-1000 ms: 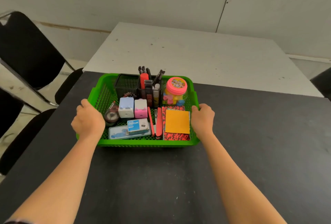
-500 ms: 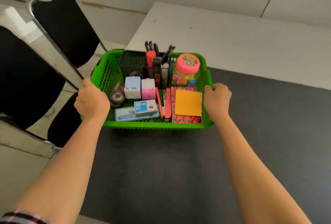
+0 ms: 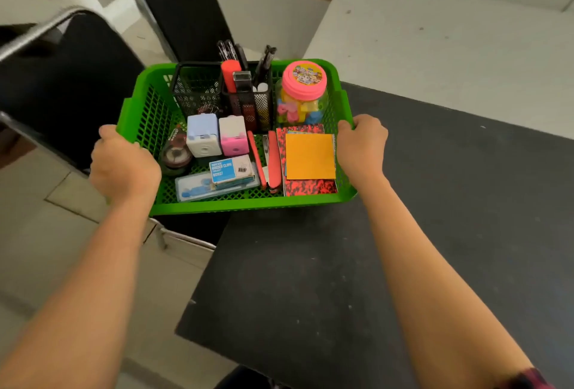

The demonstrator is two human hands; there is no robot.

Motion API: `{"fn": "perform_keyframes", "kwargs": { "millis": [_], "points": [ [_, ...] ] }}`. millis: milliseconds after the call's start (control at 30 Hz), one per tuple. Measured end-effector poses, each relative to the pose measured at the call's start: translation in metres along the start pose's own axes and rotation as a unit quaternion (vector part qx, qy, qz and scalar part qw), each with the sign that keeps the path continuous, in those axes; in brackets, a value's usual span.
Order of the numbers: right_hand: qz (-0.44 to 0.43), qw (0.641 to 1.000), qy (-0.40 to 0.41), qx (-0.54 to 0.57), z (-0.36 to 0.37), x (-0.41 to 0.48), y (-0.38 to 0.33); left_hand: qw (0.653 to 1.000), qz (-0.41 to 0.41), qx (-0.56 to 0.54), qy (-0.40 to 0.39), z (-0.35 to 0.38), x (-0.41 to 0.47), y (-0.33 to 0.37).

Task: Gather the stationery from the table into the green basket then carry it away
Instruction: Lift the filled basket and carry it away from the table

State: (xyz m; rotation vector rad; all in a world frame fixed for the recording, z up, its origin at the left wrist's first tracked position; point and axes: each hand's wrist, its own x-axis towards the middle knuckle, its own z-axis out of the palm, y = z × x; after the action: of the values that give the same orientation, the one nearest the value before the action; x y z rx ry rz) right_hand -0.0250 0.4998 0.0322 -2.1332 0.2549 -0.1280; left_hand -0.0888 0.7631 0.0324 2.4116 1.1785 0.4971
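The green basket (image 3: pixel 248 203) is held in the air, partly past the left edge of the black table (image 3: pixel 403 249). My left hand (image 3: pixel 122 165) grips its left rim and my right hand (image 3: pixel 362 146) grips its right rim. Inside stand a black mesh pen holder (image 3: pixel 223 96) with pens and a pink-lidded jar (image 3: pixel 304 90). In front of them lie a blue sharpener (image 3: pixel 202 135), a pink sharpener (image 3: pixel 233 135), a tape roll (image 3: pixel 175 155), a binder clip box (image 3: pixel 231 169), a red stapler (image 3: pixel 273 162) and an orange sticky pad (image 3: pixel 310 156) on a red notebook.
Two black chairs with metal frames stand to the left, one (image 3: pixel 62 78) right beside the basket and one (image 3: pixel 186 6) behind it. A white table (image 3: pixel 450 40) adjoins the black one at the back. Pale tiled floor (image 3: pixel 40 233) lies below left.
Both hands have lifted the basket off the black table and carried it left, over the table's edge toward the chairs. My view has swung left with it.
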Motion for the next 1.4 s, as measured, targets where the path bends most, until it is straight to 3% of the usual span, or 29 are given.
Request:
{"fn": "perform_keyframes", "kwargs": {
  "millis": [367, 900, 1200, 1400],
  "points": [
    [-0.052, 0.994, -0.096, -0.007, 0.1, -0.05, -0.052, 0.988, -0.133, 0.019, 0.08, -0.05, 0.03, -0.117],
    [-0.028, 0.98, -0.198, 0.023, 0.255, -0.15, -0.064, 0.961, -0.254, 0.018, 0.11, -0.067, 0.067, -0.286],
    [0.035, 0.969, -0.244, 0.032, 0.333, -0.196, -0.085, 0.954, -0.274, 0.048, 0.113, -0.075, 0.126, -0.356],
    [0.086, 0.969, -0.227, 0.046, 0.401, -0.233, -0.109, 0.954, -0.268, 0.065, 0.119, -0.081, 0.195, -0.407]
  ]
}}
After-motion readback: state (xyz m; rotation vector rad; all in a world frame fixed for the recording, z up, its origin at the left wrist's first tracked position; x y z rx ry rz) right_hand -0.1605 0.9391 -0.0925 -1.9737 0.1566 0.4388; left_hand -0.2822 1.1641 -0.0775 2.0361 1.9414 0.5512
